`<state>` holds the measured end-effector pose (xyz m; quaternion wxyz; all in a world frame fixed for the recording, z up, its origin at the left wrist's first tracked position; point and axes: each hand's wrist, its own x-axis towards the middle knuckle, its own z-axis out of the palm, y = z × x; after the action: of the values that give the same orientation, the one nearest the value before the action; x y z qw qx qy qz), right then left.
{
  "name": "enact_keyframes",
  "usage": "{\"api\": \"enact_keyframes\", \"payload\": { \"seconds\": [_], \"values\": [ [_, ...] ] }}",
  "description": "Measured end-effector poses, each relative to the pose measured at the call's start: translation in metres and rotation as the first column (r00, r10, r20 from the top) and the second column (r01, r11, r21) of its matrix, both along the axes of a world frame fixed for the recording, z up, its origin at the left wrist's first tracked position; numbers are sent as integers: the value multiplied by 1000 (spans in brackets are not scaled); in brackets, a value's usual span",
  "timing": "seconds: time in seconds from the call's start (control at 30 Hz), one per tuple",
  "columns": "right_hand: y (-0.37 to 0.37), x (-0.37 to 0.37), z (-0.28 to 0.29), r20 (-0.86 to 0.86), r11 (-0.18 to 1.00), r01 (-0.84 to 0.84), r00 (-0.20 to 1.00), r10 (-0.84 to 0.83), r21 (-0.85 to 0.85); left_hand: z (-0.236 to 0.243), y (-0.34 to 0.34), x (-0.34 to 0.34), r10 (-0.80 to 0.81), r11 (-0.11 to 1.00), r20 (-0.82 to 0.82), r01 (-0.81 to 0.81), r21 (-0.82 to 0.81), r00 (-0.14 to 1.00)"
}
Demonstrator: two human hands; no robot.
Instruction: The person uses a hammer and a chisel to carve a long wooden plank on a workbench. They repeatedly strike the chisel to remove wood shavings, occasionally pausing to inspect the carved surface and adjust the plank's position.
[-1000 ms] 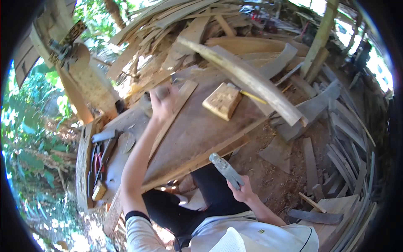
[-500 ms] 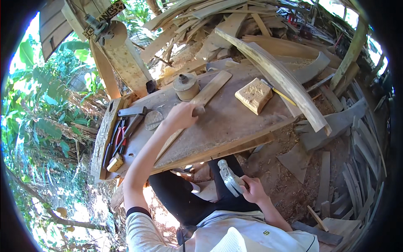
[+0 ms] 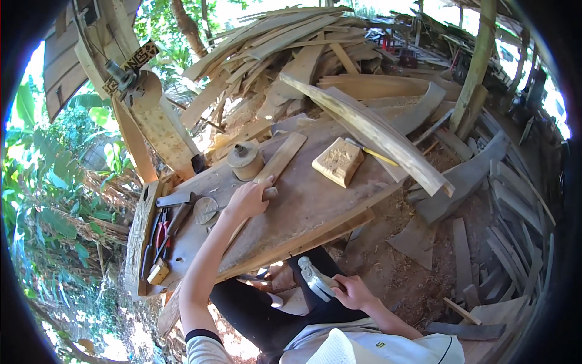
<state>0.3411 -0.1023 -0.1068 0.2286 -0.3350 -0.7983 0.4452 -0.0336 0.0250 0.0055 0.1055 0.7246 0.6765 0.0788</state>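
A long pale plank (image 3: 282, 156) lies along the wooden bench (image 3: 291, 212). My left hand (image 3: 248, 200) rests over the plank, closed on a small rounded brown piece (image 3: 270, 193). Just beyond it stands a squat cylindrical container (image 3: 245, 160) with a dark top. My right hand (image 3: 350, 292) grips a grey metal hammer (image 3: 315, 276) above my legs, below the bench's front edge. To the right on the bench sit a carved wooden block (image 3: 337, 162) and a yellow pencil-like stick (image 3: 382, 158). A round disc (image 3: 205, 210) lies left of my left forearm.
Pliers (image 3: 162, 238), files and another tool lie at the bench's left end. A long rough timber (image 3: 376, 133) overhangs the back right. A large board pile (image 3: 273, 42) rises behind, wooden posts (image 3: 476, 73) stand around, offcuts (image 3: 461, 255) litter the ground at right, plants are left.
My left hand has come down the plank toward me, away from the cylindrical container, which now shows fully. My right hand holds the hammer slightly lower. The view has shifted.
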Motion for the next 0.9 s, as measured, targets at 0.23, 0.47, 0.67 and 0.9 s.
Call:
{"api": "enact_keyframes", "payload": {
  "seconds": [0.23,0.47,0.67,0.9],
  "values": [
    [0,-3,-2,-12,999,-23,1000,24,23,-2,-4,4,87,996,-47,-86,14,995],
    [-7,-10,7,-90,993,32,995,-42,-111,0,1,8,81,997,-32,-82,-10,996],
    [-7,-8,-8,-237,981,24,969,-70,-191,-1,-1,5,76,996,-74,-79,-33,994],
    [-10,2,-27,-265,979,68,957,-119,-192,7,-8,9,87,993,-121,-96,-75,989]
  ]
}}
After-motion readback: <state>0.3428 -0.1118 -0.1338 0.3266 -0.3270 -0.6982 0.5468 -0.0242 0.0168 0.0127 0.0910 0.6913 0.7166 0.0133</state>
